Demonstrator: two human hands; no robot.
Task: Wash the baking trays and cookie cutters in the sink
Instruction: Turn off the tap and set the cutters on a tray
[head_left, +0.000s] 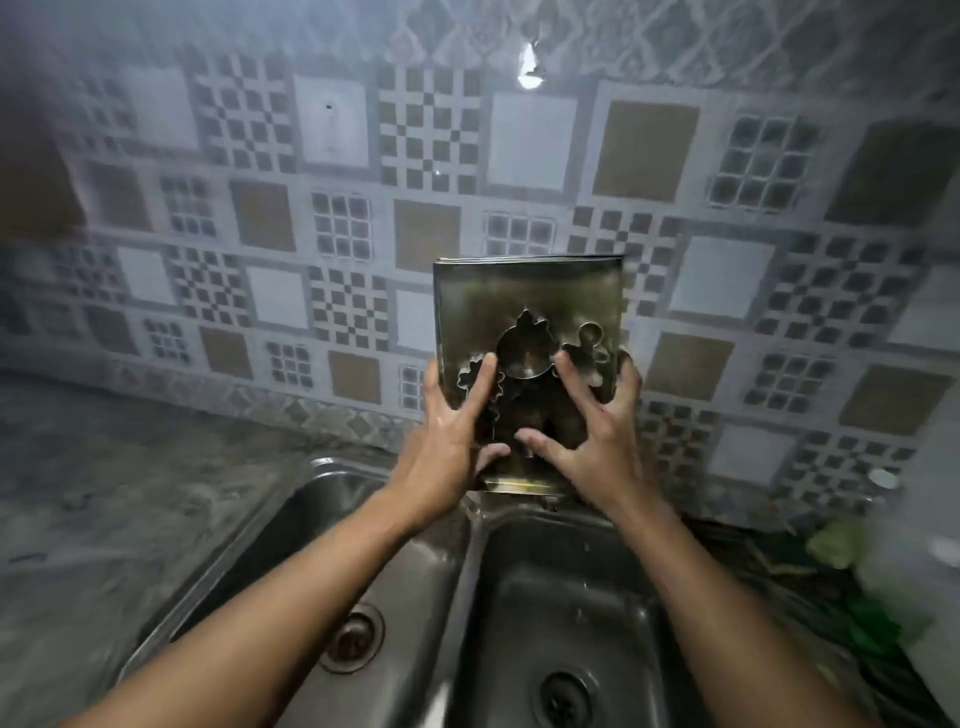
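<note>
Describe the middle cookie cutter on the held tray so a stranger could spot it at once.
Over the divider of the steel double sink, the left hand and right hand hold a baking tray upright. Among the cookie cutters against its face, the centre cutter lies between the index fingers. It is the largest, with a round body and jagged top.

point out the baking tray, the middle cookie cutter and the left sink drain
baking tray (527, 288), head view, bare upper face above the cutters
middle cookie cutter (524, 351), head view, its round centre
left sink drain (352, 638), head view, middle of the strainer
</note>
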